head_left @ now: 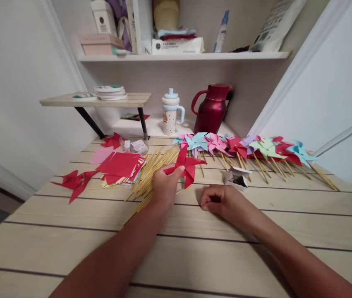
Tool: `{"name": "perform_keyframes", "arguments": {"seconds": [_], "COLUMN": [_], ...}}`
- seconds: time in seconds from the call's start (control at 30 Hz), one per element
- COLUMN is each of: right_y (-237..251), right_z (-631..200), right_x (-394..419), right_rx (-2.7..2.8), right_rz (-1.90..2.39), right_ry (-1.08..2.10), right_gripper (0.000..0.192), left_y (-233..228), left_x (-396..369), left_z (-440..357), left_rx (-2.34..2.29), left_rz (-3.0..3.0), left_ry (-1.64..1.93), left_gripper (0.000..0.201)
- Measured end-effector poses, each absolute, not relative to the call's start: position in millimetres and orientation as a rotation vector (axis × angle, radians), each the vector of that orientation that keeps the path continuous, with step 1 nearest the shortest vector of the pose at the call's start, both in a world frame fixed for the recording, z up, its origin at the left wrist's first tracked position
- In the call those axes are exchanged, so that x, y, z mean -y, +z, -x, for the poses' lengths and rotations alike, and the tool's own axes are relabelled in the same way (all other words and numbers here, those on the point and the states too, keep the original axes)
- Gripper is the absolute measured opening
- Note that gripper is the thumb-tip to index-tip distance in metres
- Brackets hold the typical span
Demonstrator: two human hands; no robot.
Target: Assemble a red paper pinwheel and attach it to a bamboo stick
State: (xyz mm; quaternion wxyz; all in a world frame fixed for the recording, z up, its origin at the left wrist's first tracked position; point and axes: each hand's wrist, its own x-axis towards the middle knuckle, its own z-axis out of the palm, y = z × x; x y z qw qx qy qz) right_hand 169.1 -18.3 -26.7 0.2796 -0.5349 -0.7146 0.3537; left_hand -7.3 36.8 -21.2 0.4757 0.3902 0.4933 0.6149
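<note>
My left hand (166, 184) pinches a red paper pinwheel (190, 167) between thumb and fingers, above the middle of the table. Beneath and beside that hand lies a loose bundle of thin wooden sticks (146, 176). My right hand (219, 198) rests on the tabletop with thumb and fingertips pressed together; whatever they may hold is too small or hidden to see. Just behind it stands a small open white box (237, 178) with dark small contents. A stack of red paper squares (118, 164) lies left of the sticks, and another red pinwheel (75, 182) sits farther left.
Several colourful pinwheels on sticks (240, 147) line the back right of the table. Behind them stand a red thermos jug (211, 109) and a cup with a handle (169, 114). A small raised shelf (135, 99) holds round white discs. Small plastic packets (138, 145) lie below.
</note>
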Motion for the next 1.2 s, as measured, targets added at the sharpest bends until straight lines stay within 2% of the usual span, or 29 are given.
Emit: {"name": "perform_keyframes", "arguments": {"seconds": [0.33,0.73,1.03,1.2], "right_y": [-6,-3,-12,-17], "right_z": [-167,-156,-153,-152], "right_x": [22,25,23,20], "right_rx": [1.571,1.354,1.246,1.195], "right_rz": [1.353,1.206,1.160,1.082], "right_ry": [0.771,0.781,0.725,0.833], "right_gripper": [0.014,0.015,0.014,0.014], "left_y": [-25,-15,-6,-5], "left_x": [-35,-16,-9,-6], "left_z": [5,-2,-5,-5], "left_rx": [-1.160,-1.103,-1.083,-1.078], "left_rz": [-1.011,-1.336,-1.268,-1.260], "left_ry": [1.469,1.487,1.563,1.570], "left_gripper": [0.012,0.008,0.010,0.011]}}
